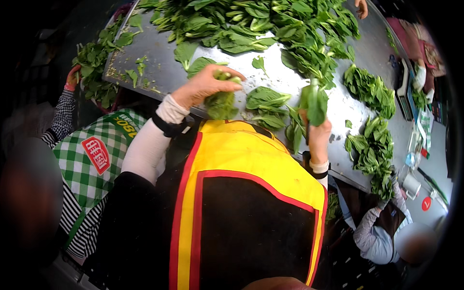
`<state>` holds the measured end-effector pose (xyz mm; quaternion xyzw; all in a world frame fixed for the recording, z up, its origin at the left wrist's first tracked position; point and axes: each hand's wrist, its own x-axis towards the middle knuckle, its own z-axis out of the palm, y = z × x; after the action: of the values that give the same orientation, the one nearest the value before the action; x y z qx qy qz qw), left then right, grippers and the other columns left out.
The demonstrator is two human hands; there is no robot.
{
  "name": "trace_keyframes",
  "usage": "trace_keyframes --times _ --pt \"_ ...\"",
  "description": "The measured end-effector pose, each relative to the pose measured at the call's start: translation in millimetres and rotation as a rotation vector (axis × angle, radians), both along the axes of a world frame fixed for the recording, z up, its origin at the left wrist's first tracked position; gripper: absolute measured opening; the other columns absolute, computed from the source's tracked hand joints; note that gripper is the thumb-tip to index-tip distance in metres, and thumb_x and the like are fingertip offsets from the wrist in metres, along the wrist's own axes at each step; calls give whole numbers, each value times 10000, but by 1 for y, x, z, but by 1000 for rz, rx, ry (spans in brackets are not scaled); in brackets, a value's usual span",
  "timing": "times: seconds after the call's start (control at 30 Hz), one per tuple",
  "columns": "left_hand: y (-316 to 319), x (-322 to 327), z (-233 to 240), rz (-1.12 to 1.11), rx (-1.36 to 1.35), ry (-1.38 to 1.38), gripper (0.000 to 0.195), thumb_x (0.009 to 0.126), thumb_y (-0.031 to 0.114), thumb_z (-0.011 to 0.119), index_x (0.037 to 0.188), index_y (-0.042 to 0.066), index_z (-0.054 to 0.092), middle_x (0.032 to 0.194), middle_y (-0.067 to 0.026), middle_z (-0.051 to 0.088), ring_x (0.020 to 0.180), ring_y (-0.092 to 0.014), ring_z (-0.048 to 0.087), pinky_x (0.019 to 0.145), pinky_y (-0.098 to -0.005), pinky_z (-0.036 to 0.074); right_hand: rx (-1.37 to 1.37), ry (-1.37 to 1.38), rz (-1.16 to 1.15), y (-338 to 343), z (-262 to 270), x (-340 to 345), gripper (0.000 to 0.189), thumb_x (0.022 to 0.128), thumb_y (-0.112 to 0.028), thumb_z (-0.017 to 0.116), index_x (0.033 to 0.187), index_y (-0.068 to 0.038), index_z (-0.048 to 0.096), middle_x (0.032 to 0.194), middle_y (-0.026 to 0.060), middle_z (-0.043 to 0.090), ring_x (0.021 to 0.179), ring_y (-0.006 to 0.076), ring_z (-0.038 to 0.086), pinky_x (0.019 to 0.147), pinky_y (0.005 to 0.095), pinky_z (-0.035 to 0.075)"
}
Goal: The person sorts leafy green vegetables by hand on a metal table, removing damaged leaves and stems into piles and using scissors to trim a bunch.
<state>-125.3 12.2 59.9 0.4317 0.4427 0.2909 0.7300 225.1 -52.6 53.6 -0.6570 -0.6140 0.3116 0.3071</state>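
My left hand (208,85) grips a small bunch of leafy greens (222,103) by the stems, with its leaves hanging down at the table's near edge. In my right hand (319,136) is another leafy green (315,105), its pale cut stem end pointing up. A thin dark strip shows beside those fingers; I cannot tell what it is. Between my hands, a few loose greens (267,99) lie on the metal table (250,61). A single leaf (259,64) rests just beyond them.
A large heap of greens (232,21) covers the far side. More piles (373,145) lie at the right. Co-workers flank me: a gloved hand (393,175) touches the right pile, and a sleeved arm (65,105) reaches greens at the left. A white mug (411,185) stands far right.
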Motion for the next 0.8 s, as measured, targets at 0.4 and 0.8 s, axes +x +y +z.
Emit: trace_keyframes --times 0.4,0.8 --pt "-4 -3 -8 148 -102 -67 171 840 81 760 960 32 648 859 -7 657 749 -99 638 689 -242 529 -18 -923 -283 -29 -21 118 248 857 -226 699 1006 -29 670 886 190 697 820 394 670 714 461 528" --pt "14 49 8 -75 140 146 285 792 76 832 1036 -1 708 855 15 648 766 -56 571 669 -213 467 -305 186 -174 45 -94 -35 512 859 -134 780 1224 131 538 877 110 698 727 119 649 633 248 518"
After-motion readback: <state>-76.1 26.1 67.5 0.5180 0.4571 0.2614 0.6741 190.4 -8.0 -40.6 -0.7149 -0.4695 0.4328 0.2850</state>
